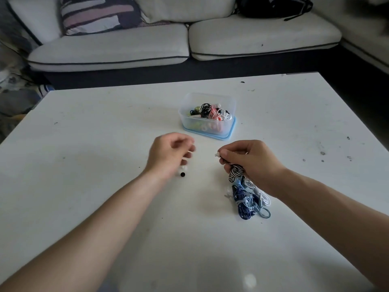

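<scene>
My right hand (250,159) grips a coiled black-and-white striped cable (235,172), with a small white plug end (216,154) sticking out past the thumb. My left hand (170,153) is blurred and hovers over the table; its curled fingers hold a thin white cable end (187,157) that hangs down to a small white and black earbud tip (182,173). Under my right wrist a heap of blue and white cables (248,200) lies on the white table (105,165). A clear plastic box (207,115) with several coiled cables stands behind the hands.
The box rests on its blue lid (230,131) near the table's middle. A white sofa (183,45) with a striped cushion (99,13) and a black bag (273,6) stands beyond the table's far edge. The table surface has small dark marks.
</scene>
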A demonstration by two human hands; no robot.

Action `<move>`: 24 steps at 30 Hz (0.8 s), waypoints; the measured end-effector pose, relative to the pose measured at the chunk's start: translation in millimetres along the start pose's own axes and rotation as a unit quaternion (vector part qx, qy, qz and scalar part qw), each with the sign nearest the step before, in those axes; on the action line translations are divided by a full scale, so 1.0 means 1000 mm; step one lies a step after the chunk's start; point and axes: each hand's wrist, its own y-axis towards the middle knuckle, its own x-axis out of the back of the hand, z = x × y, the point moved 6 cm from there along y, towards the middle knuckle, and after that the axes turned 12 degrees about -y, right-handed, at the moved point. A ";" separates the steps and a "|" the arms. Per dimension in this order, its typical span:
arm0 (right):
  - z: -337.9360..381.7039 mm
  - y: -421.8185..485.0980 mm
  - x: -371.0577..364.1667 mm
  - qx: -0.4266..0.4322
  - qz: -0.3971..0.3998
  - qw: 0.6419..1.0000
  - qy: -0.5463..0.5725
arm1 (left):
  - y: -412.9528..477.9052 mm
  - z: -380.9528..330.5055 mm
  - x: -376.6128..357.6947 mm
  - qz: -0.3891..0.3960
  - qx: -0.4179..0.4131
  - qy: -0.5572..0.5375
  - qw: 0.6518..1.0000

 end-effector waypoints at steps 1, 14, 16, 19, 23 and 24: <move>-0.003 0.000 0.001 -0.011 -0.005 1.000 0.001 | 0.009 0.001 0.013 -0.033 -0.031 0.069 0.997; -0.017 0.001 -0.003 -0.051 0.004 0.999 0.006 | 0.025 0.040 0.016 0.099 -0.075 0.398 0.909; -0.015 0.000 -0.004 -0.049 0.007 0.999 0.004 | 0.023 0.043 0.012 0.102 -0.080 0.407 0.904; -0.015 -0.001 -0.005 -0.051 0.011 0.999 0.007 | 0.022 0.045 0.007 0.098 -0.086 0.407 0.904; -0.015 -0.001 -0.007 -0.058 0.026 0.998 0.019 | 0.023 0.047 0.005 0.100 -0.082 0.421 0.898; -0.015 -0.001 -0.008 -0.058 0.030 0.998 0.022 | 0.023 0.048 0.005 0.100 -0.078 0.424 0.897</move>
